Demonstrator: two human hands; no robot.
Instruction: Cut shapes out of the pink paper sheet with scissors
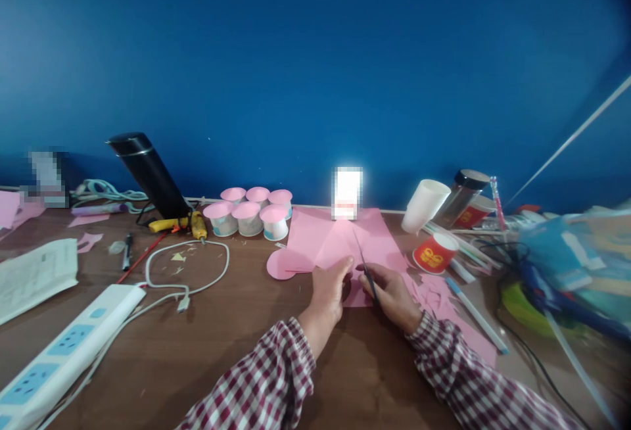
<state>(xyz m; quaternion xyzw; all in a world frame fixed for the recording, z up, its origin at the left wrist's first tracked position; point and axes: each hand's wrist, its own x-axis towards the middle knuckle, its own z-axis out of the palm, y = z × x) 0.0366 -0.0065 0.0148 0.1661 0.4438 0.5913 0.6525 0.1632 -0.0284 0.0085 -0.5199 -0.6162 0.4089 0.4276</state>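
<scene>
Checked red-and-white sleeves come in from six o'clock over the brown wooden table (pixel 236 325). At centre, the left hand (pixel 329 290) pinches the near edge of a pink paper sheet (pixel 340 239), thumb on top. Just beside it at three o'clock, the right hand (pixel 392 295) is closed around scissors (pixel 367 272), whose blades point to twelve o'clock into the sheet. Pink scraps (pixel 444 302) lie at three o'clock of that hand. A white power strip (pixel 64 351) sits at eight o'clock. Farther off, at eleven o'clock, six pink-topped cups (pixel 249 214) stand by the blue wall (pixel 315 55); a red cup (pixel 435 252) stands at two o'clock.
</scene>
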